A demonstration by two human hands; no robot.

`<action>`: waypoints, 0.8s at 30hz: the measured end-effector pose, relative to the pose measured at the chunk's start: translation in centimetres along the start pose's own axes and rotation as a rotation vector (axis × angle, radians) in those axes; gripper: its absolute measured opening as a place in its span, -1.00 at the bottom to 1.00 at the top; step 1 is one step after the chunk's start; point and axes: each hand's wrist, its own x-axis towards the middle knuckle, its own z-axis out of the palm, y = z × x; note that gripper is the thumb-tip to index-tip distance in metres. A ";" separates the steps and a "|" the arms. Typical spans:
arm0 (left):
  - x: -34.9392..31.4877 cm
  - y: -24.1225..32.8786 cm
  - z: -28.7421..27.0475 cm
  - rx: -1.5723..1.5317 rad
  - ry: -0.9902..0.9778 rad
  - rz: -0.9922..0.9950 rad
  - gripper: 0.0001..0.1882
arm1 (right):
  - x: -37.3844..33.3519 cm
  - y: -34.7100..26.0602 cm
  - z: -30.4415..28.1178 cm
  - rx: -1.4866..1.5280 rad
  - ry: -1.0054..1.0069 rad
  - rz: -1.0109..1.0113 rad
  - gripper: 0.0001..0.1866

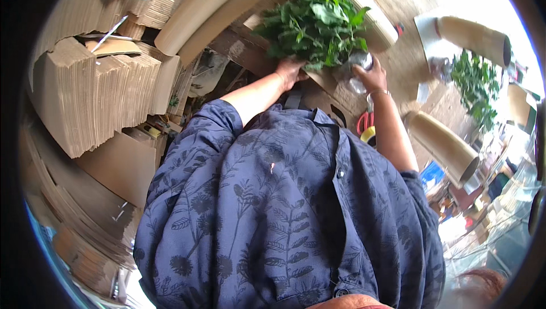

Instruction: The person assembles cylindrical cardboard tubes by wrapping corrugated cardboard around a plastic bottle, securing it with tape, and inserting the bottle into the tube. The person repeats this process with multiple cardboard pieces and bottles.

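A leafy green plant (318,21) lies on the wooden bench in front of me, its foliage pointing away. My right hand (373,74) is closed round the clear plastic (355,73) at the plant's near right end; what is inside the plastic cannot be made out. My left hand (291,71) is at the near left side of the leaves, its fingers curled in and partly hidden. Between the hands, a corner of brown card (323,80) shows under the plant. A curled brown card sheet (375,19) lies just behind the foliage.
Stacks of folded cardboard (114,90) stand on my left. Another curled card sheet (207,10) lies at the far left. On the right are two brown card tubes (475,38) (443,147) and a second plant (476,87). Red-handled scissors (365,122) lie by my right forearm.
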 end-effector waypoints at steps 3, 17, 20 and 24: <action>0.7 -0.2 0.2 0.001 -0.011 -0.028 -0.73 | 0.0 -0.8 -0.5 -0.007 -0.041 0.041 0.00; 1.7 -4.9 4.5 -0.136 0.033 -0.027 -0.81 | -1.2 0.9 -0.8 -0.090 -0.058 0.039 0.07; 1.9 -5.2 4.9 -0.115 0.053 -0.010 -0.79 | -0.9 1.3 -0.2 -0.106 -0.033 -0.008 0.07; 1.1 -5.4 5.1 -0.091 0.046 -0.027 -0.73 | -2.0 0.9 -0.2 -0.159 0.000 -0.040 0.04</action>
